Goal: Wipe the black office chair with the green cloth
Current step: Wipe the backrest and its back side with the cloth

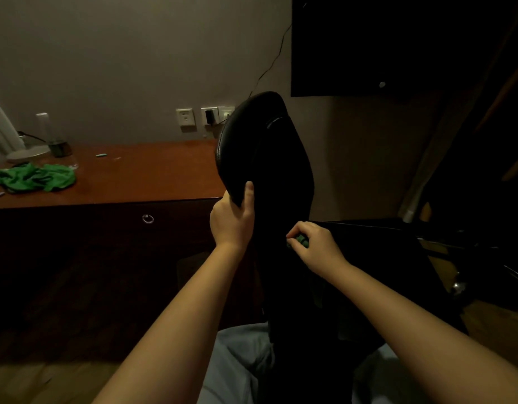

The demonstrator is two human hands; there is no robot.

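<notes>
Wiping step in hand; I'd judge it mid-way at best. L hand (233,220) grips the side edge of the black office chair (266,158) backrest, thumb on the near face and fingers curled round behind, steadying it. R hand (316,246) is bunched round the green cloth (301,239). Only a scrap shows betw the fingers, pressed to the lower backrest at approx 4 o'clock from the L hand.

Next move prob calls for a stroke up toward 12 w/ even pressure, L hand bracing vs swivel. Cloth may need spreading for more contact.

Edges: desk (152,173) front edge sits just beside the backrest at 9 o'clock, so little room that way. Seat runs off toward 3. More room up top. A second green rag (33,177) lies on the desk at far 9–10 o'clock, well apart.
</notes>
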